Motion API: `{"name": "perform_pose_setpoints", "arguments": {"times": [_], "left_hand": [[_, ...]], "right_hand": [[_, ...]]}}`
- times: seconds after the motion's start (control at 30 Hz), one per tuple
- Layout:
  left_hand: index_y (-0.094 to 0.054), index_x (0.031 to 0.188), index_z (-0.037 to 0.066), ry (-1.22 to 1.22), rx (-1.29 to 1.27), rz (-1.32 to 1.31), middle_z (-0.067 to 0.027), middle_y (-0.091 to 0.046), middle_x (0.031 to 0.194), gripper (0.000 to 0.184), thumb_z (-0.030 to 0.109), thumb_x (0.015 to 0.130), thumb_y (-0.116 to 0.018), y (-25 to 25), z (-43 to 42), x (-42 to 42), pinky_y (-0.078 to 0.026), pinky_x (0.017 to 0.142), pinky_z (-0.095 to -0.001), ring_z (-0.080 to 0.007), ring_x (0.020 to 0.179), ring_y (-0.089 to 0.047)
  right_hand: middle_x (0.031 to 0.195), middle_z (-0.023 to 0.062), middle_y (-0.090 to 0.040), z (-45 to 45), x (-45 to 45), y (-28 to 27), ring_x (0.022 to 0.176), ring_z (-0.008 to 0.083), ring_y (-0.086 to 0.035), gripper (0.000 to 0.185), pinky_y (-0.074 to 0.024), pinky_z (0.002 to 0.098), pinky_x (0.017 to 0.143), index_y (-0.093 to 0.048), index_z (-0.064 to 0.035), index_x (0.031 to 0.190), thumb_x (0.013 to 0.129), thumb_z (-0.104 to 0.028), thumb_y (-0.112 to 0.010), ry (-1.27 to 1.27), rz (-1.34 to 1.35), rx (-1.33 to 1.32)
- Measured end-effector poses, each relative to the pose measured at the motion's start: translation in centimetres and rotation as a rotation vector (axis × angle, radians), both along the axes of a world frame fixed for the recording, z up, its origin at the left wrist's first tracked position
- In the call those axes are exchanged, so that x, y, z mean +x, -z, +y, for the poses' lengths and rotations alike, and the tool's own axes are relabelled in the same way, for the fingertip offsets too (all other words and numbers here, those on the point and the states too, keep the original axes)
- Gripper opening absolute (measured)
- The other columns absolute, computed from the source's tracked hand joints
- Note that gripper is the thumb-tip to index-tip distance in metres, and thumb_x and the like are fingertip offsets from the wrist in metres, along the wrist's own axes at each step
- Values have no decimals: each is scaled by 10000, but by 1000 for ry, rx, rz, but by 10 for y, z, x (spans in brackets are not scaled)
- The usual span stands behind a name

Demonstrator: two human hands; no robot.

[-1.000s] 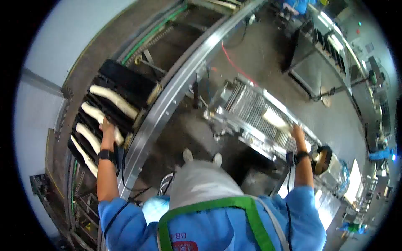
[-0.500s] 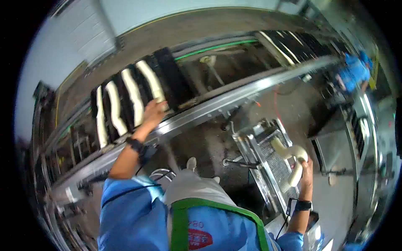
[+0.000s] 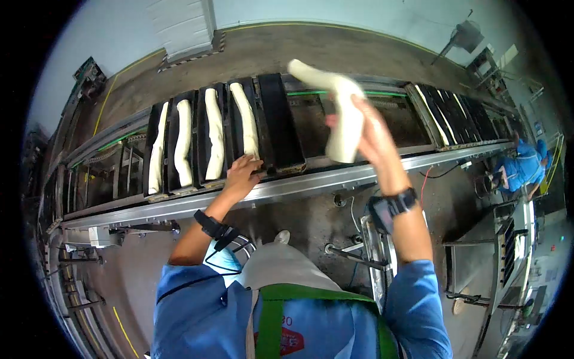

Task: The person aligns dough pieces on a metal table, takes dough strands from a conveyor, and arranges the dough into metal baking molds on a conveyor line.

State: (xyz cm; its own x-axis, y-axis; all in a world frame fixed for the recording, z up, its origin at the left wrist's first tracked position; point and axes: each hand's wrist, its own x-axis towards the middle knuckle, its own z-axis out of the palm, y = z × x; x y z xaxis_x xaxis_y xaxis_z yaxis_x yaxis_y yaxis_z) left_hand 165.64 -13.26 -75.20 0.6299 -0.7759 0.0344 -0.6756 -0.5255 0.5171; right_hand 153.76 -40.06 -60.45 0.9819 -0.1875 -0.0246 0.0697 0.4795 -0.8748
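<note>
My right hand (image 3: 372,128) is closed around a long, pale dough strip (image 3: 345,119), held up in the air above the conveyor and slightly blurred. The strip bends over, one end pointing up and left, the other hanging down. My left hand (image 3: 242,175) rests with fingers spread at the near end of a dough strip (image 3: 244,113) lying in a black baking pan. Three more strips lie lengthwise in the pan's slots to the left, among them a dough strip (image 3: 183,143). Right of my left hand is a bare black slot (image 3: 280,122).
A metal conveyor rail (image 3: 317,178) runs across in front of me. Farther right on the line is another black pan (image 3: 457,116) with thin pale strips. A metal-framed stand (image 3: 378,254) is below my right arm. A person in blue (image 3: 522,164) is at far right.
My right hand has lifted the dough strip from above the metal stand up and left to over the conveyor. My left hand stays at the pan's near edge. The view has shifted.
</note>
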Motion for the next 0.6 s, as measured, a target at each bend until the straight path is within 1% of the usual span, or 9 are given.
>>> {"name": "perform_pose_setpoints", "arguments": {"times": [0.07,0.13,0.2,0.27,0.33,0.37,0.47,0.53,0.6], "left_hand": [[-480,1136,160,-46,19,-13,-120,-387,1230,424,207,717,-528,-2,2,6,-266,930,-432,-314,1165,-297],[-476,1143,146,-150,23,-45,-127,-363,1247,437,206,714,-529,-13,-4,12,-253,937,-433,-316,1173,-281],[-470,1143,125,-189,74,-48,-121,-327,1272,429,210,728,-531,-22,-26,12,-233,941,-436,-311,1181,-256],[-467,1142,121,-135,46,-100,-122,-333,1266,414,214,744,-530,-30,-45,9,-245,930,-440,-312,1172,-266],[-470,1125,116,-38,18,-149,-124,-356,1241,385,221,759,-524,-34,-71,0,-270,910,-448,-313,1159,-283],[-472,1117,115,39,-19,-130,-125,-360,1236,375,219,760,-524,-40,-85,-5,-273,910,-448,-318,1154,-289],[-480,1094,105,348,-149,-148,-140,-383,1203,356,194,755,-541,-36,-151,-33,-277,920,-436,-348,1124,-315],[-481,1096,104,558,-152,-95,-145,-391,1191,362,198,752,-546,-29,-193,-63,-280,918,-432,-347,1116,-321],[-488,1092,105,771,-185,23,-145,-388,1193,360,203,752,-550,-20,-226,-96,-274,920,-426,-345,1113,-320]], "right_hand": [[1112,70,-481,13,32,41,997,165,-473,546,-371,329,859,-385,-54,1184,792,-413,-511,-115,2,61],[1185,30,-412,23,31,65,1076,152,-393,531,-307,308,903,-347,-93,1225,811,-387,-500,-206,338,-95],[1186,31,-403,8,7,76,1036,156,-428,496,-343,283,863,-340,-98,1238,825,-323,-497,-162,439,-188],[1187,38,-404,-18,-25,96,1022,156,-438,506,-369,270,832,-330,-83,1245,818,-286,-512,-225,321,-251],[1155,53,-435,-41,-64,128,985,151,-463,483,-400,258,791,-363,-54,1218,812,-263,-522,-120,334,-196],[1119,50,-466,-49,-89,142,954,147,-479,469,-411,262,767,-391,-45,1190,817,-301,-514,-81,407,-220],[995,39,-542,-69,-179,172,859,129,-519,412,-438,249,701,-468,-24,1096,817,-323,-519,121,549,-140],[929,42,-564,-61,-244,190,814,117,-532,303,-446,233,668,-506,-34,1017,834,-275,-497,416,608,42],[909,52,-571,-38,-312,193,799,125,-542,254,-447,247,661,-513,-48,994,849,-251,-468,690,533,225]]}}
